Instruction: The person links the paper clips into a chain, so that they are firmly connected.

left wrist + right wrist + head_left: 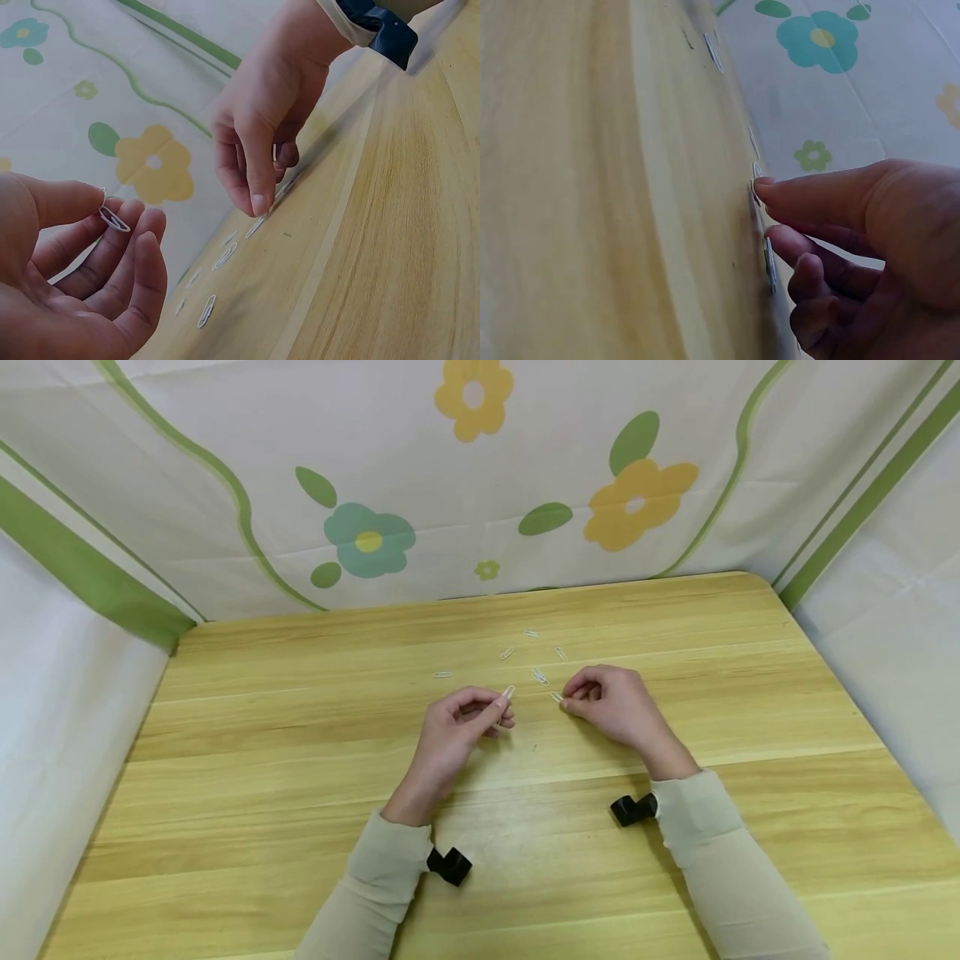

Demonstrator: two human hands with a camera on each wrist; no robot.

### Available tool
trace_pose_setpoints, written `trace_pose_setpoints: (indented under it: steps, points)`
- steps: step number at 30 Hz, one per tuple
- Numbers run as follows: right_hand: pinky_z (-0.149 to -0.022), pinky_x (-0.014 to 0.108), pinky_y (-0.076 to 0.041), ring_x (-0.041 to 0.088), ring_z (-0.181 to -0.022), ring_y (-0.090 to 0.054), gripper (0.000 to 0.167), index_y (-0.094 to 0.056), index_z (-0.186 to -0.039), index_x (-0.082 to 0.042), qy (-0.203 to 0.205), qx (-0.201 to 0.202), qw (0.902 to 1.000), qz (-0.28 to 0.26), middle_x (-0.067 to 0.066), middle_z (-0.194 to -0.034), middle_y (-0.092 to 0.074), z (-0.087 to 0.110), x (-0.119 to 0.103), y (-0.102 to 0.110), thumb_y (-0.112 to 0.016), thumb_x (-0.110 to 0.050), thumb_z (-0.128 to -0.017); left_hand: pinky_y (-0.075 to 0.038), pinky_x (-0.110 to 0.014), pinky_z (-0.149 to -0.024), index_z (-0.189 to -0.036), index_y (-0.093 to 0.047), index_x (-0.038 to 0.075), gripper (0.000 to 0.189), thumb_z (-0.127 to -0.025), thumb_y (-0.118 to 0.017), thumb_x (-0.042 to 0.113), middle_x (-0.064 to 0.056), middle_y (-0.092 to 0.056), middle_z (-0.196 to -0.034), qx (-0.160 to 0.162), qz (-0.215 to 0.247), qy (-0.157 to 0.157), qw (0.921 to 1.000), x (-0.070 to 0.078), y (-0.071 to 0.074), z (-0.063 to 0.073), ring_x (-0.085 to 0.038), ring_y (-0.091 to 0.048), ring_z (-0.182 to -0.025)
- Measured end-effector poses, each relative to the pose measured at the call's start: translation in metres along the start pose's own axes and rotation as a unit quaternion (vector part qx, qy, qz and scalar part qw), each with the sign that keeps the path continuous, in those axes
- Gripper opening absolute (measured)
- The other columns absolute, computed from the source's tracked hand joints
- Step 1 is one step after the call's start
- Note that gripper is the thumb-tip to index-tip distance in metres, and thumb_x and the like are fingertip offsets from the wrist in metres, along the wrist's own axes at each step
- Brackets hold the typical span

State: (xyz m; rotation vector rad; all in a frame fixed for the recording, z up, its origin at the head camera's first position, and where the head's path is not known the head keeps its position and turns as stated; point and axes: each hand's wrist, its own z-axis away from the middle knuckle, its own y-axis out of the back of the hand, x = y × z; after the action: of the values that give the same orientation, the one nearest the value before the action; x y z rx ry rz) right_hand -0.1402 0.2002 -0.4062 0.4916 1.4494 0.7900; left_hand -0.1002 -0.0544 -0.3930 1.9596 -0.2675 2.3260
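While the left hand [456, 727] holds one white clip [509, 691], the right hand [617, 703] pinches a second clip [556, 697]

As both hands are over the middle of the table [247, 760], the left thumb and finger squeeze their clip up off it. The right fingertips are closed on one end of the other, low over the table; I can't tell if that clip touches. A light pinch at one end should work best, with the loop poking out. More loose clips [541, 677] lie toward the table's far edge. I see no box or cup; they lie right on the table. Past that edge hangs a flowery cloth [495, 485].
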Motion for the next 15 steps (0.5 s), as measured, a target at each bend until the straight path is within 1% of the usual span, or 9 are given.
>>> trace_pose_setpoints:
  steps: [4, 8, 11, 15]
  points:
    - [-0.075, 0.033, -0.049, 0.020, -0.082, -0.063, 0.010, -0.080, -0.099, -0.011, 0.008, 0.009, 0.9998, 0.016, 0.006, -0.096, -0.073, 0.0003, -0.0010, -0.0033, -0.084, -0.018, -0.094, -0.063, -0.040, -0.088, -0.117, -0.073, -0.006, 0.025, -0.106, -0.071, 0.016, -0.013, -0.079, -0.105, -0.001, 0.000, -0.001, 1.0000, -0.0008, 0.0002, -0.0003, -0.016, -0.076, -0.091]
    - [-0.080, 0.036, -0.051, 0.022, -0.088, -0.066, 0.009, -0.080, -0.099, -0.011, 0.019, 0.017, 0.9990, 0.037, 0.007, -0.098, -0.073, 0.0002, -0.0031, -0.0062, -0.084, -0.017, -0.095, -0.063, -0.040, -0.087, -0.117, -0.074, -0.005, 0.024, -0.105, -0.071, 0.016, -0.012, -0.080, -0.103, -0.002, -0.002, -0.003, 1.0000, -0.0012, 0.0002, -0.0003, -0.016, -0.077, -0.090]
    - [-0.081, 0.038, -0.052, 0.023, -0.089, -0.066, 0.007, -0.079, -0.098, -0.010, 0.020, 0.014, 0.9986, 0.048, 0.007, -0.098, -0.073, 0.0000, -0.0049, -0.0081, -0.082, -0.017, -0.096, -0.064, -0.042, -0.088, -0.117, -0.074, -0.006, 0.025, -0.105, -0.071, 0.016, -0.013, -0.080, -0.104, -0.005, -0.004, -0.002, 1.0000, -0.0011, 0.0001, -0.0004, -0.015, -0.077, -0.090]
    - [-0.079, 0.037, -0.051, 0.023, -0.087, -0.064, 0.006, -0.079, -0.097, -0.010, 0.015, 0.006, 0.9984, 0.054, 0.007, -0.097, -0.072, 0.0001, -0.0066, -0.0098, -0.079, -0.016, -0.098, -0.064, -0.043, -0.088, -0.119, -0.073, -0.007, 0.026, -0.106, -0.071, 0.016, -0.018, -0.079, -0.107, -0.008, -0.007, 0.002, 0.9999, -0.0017, -0.0002, -0.0009, -0.014, -0.076, -0.090]
